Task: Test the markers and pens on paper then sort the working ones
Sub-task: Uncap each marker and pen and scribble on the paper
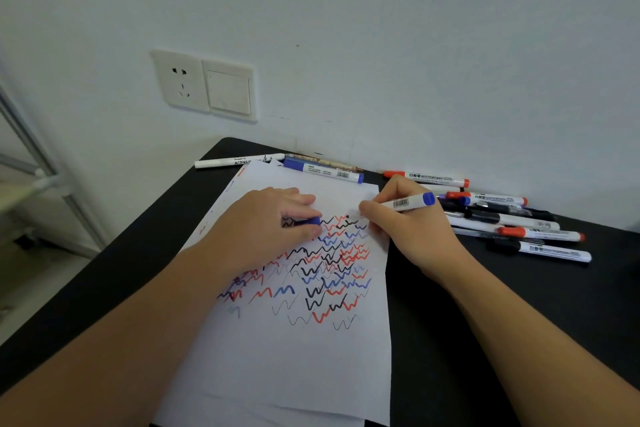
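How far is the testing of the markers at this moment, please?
Done: the paper carries many red, blue and black squiggles. In hand: the right hand holds a blue marker, the left hand its cap. Left: the pile of markers beside it.

— Where is everything around you?

— The paper (294, 357) lies on the table (485, 340) straight before me. My left hand (273, 218) rests on its far part, a marker cap (306, 221) under the fingers. My right hand (412, 229) sits at its right edge, gripping a marker (410, 202).

— And the rest?

— A pile of markers (512, 218) lies right of the paper, near the wall (381, 45). Two more markers (322, 170) lie beyond its far edge. A socket plate (204, 85) sits on the wall, far left.
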